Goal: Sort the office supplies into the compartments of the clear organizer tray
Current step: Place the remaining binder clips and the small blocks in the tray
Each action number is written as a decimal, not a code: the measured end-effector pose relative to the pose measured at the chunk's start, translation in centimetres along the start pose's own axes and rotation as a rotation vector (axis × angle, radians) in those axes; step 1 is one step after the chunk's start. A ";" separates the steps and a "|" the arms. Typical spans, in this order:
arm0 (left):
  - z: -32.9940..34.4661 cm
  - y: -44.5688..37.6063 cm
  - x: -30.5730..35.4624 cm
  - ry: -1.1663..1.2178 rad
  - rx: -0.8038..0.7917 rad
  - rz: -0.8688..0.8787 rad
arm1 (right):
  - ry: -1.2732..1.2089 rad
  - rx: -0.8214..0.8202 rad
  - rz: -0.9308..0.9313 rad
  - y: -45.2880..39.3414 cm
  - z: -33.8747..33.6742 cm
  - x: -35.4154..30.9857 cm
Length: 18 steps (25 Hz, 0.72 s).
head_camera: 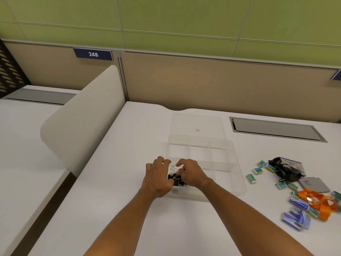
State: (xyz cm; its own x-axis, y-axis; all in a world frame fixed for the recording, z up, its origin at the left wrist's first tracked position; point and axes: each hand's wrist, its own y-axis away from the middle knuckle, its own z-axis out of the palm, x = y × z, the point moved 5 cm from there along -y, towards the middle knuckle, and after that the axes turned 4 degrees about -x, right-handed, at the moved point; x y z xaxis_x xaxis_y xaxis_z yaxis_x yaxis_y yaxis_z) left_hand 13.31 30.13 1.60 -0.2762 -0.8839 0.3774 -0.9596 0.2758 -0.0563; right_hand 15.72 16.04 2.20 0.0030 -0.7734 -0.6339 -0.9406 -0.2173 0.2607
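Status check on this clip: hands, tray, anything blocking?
Both hands, left and right, over the tray's near-left compartment, fingers curled on black binder clips. Other compartments look empty. Erasers, lanyards wait right, nothing blocking.

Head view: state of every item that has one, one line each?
clear organizer tray: uncovered, mostly empty
binder clips: heaped in the tray's near left compartment
left hand: fingers curled around the clips
right hand: fingers curled over the clips
clear lid: off, flat behind the tray
small boxes: scattered right of the tray
black lanyard: bunched, unsorted
orange lanyard: bunched, unsorted
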 end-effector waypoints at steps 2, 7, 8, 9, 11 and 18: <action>-0.1 0.1 -0.2 -0.001 -0.004 -0.005 | -0.004 -0.030 -0.011 -0.2 0.3 -0.1; -0.3 0.3 -0.3 -0.003 -0.001 -0.004 | -0.027 -0.044 -0.027 -0.3 0.7 -0.3; -0.3 0.3 -0.3 -0.005 0.000 -0.004 | -0.038 -0.033 -0.021 -0.4 0.6 -0.3; -0.4 0.2 -0.2 -0.007 0.000 -0.005 | -0.047 -0.024 -0.014 -0.4 0.6 -0.3; -0.4 0.2 -0.2 -0.007 -0.004 -0.007 | -0.063 -0.026 -0.009 -0.5 0.6 -0.6; -0.3 0.2 0.0 -0.059 0.012 -0.001 | -0.183 -0.035 0.007 0.8 -0.6 -0.7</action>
State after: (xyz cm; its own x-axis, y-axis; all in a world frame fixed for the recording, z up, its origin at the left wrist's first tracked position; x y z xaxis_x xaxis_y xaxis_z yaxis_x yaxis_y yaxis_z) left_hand 13.18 30.27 1.90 -0.2781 -0.9049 0.3222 -0.9602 0.2712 -0.0671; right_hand 15.17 16.03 3.23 -0.0687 -0.6545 -0.7529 -0.9280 -0.2351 0.2890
